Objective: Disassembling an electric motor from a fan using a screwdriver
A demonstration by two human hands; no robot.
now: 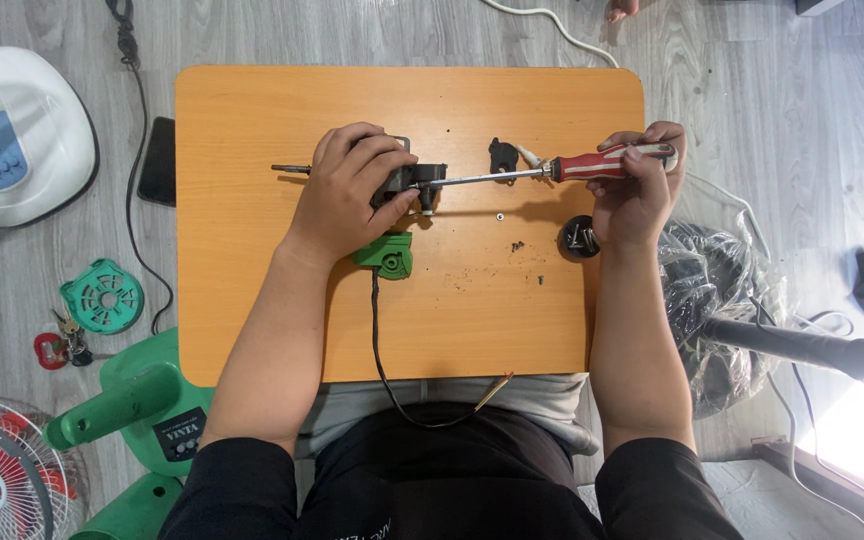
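Left hand (350, 190) arched palm-down, fingers clamped over a dark metal motor (404, 180) near the middle of the orange tabletop (252, 300). Right hand (637, 190) closed around the red-and-white handle of a screwdriver (552, 170) — its thin steel shaft lies level, tip at the motor. A green plastic housing (387, 254) sits just below the motor, trailing a black cable (380, 340). Tabletop smooth, corners rounded — bare wood toward the near and left edges.
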